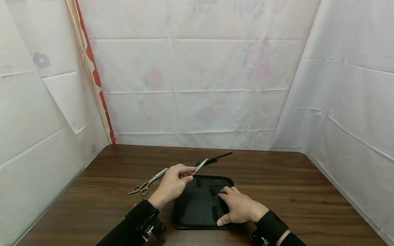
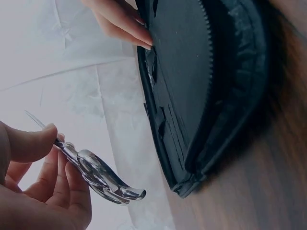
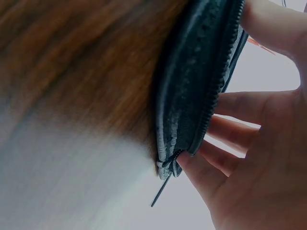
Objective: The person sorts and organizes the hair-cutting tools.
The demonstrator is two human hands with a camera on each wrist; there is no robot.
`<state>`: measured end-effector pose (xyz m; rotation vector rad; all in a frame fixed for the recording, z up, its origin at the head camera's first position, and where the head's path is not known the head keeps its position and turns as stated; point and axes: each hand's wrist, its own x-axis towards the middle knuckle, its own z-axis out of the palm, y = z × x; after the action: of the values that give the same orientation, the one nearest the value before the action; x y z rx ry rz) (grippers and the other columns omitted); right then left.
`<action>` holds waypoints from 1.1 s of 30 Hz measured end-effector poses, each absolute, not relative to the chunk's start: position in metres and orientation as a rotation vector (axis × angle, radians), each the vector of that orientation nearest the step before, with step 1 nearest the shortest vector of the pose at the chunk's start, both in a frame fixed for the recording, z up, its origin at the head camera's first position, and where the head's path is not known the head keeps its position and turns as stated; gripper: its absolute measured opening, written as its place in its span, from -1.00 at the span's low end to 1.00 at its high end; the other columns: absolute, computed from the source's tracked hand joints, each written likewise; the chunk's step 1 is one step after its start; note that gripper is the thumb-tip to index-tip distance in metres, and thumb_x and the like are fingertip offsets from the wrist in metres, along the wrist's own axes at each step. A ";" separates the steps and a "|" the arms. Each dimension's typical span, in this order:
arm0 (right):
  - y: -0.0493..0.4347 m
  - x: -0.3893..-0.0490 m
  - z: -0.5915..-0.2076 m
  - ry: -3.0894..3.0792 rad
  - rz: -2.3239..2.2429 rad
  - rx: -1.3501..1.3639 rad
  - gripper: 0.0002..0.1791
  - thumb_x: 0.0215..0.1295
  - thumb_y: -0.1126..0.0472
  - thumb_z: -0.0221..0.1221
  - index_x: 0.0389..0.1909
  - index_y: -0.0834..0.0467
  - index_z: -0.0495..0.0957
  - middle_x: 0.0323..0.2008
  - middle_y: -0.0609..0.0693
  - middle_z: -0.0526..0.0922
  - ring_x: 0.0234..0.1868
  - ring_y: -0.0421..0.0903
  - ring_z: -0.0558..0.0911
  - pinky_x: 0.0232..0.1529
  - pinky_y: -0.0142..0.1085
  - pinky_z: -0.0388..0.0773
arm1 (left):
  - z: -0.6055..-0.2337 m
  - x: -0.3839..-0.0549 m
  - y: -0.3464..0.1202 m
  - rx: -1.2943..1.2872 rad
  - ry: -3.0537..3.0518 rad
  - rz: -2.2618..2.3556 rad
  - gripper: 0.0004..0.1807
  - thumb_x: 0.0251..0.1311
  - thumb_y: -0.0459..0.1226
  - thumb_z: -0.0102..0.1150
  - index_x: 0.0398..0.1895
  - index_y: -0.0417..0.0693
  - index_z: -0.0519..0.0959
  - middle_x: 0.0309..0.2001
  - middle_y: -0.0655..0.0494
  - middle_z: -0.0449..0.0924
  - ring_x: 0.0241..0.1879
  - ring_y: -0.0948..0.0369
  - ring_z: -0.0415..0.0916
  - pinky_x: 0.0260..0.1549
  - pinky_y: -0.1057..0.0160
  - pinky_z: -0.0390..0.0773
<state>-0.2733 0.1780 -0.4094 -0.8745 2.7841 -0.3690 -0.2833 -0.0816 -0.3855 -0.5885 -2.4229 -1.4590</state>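
Counter (image 1: 313, 199): wood-grained. Zip case (image 1: 192, 212): black, open, midway between counter's left and right edges; inner straps (image 1: 215, 213) visible. Hands: right hand (image 1: 241, 207), fingers spread, resting on case's right side; left hand (image 1: 172, 184), pinching metal scissors (image 2: 98, 175) over case's far-left corner. Recommended handling: case steadied, blades carried closed. Comb-like tool (image 1: 220, 158): black, near counter's far edge. Loose scissors (image 1: 154, 179): left of case.

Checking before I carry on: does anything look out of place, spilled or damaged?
I see nothing spilled or damaged on the table or the open case. One odd spot: on the left wall's sheet, a pointed flap hangs at a slant, apparently loose, unlike the flatter sheeting around it.
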 end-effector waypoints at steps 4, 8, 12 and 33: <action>0.179 -0.273 -0.409 2.789 -0.366 -0.873 -0.04 0.10 -0.27 0.43 0.40 0.23 0.42 0.37 0.11 0.36 0.37 0.11 0.34 0.21 0.07 0.47 | -0.384 -0.284 -0.081 -0.603 -2.448 -1.411 -0.68 0.27 -0.52 0.26 0.07 -0.18 0.71 -0.22 0.10 0.60 -0.29 0.22 0.48 -0.27 0.28 0.50; 0.178 -0.273 -0.409 2.786 -0.372 -0.870 -0.04 0.10 -0.27 0.44 0.40 0.23 0.42 0.36 0.10 0.37 0.37 0.11 0.34 0.21 0.07 0.47 | -0.384 -0.284 -0.082 -0.626 -2.483 -1.354 -0.67 0.28 -0.51 0.25 0.08 -0.18 0.70 -0.23 0.13 0.58 -0.32 0.22 0.46 -0.30 0.27 0.49; 0.178 -0.273 -0.410 2.784 -0.378 -0.870 -0.03 0.09 -0.26 0.44 0.40 0.23 0.42 0.36 0.09 0.37 0.37 0.10 0.34 0.22 0.06 0.46 | -0.385 -0.285 -0.083 -0.650 -2.519 -1.285 -0.66 0.28 -0.52 0.24 0.10 -0.19 0.69 -0.23 0.11 0.57 -0.35 0.22 0.45 -0.34 0.28 0.47; 0.178 -0.273 -0.408 2.798 -0.359 -0.877 -0.04 0.10 -0.25 0.44 0.40 0.24 0.42 0.37 0.11 0.36 0.37 0.10 0.34 0.21 0.06 0.48 | -0.390 -0.298 -0.093 -0.759 -2.615 -0.829 -0.66 0.27 -0.57 0.17 0.04 -0.19 0.72 -0.20 0.10 0.60 -0.30 0.22 0.51 -0.31 0.22 0.48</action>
<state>-0.2725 0.1778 -0.4082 -0.8765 2.7976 -0.3591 -0.2979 -0.0926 -0.3899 -0.7586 -2.6153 -0.8287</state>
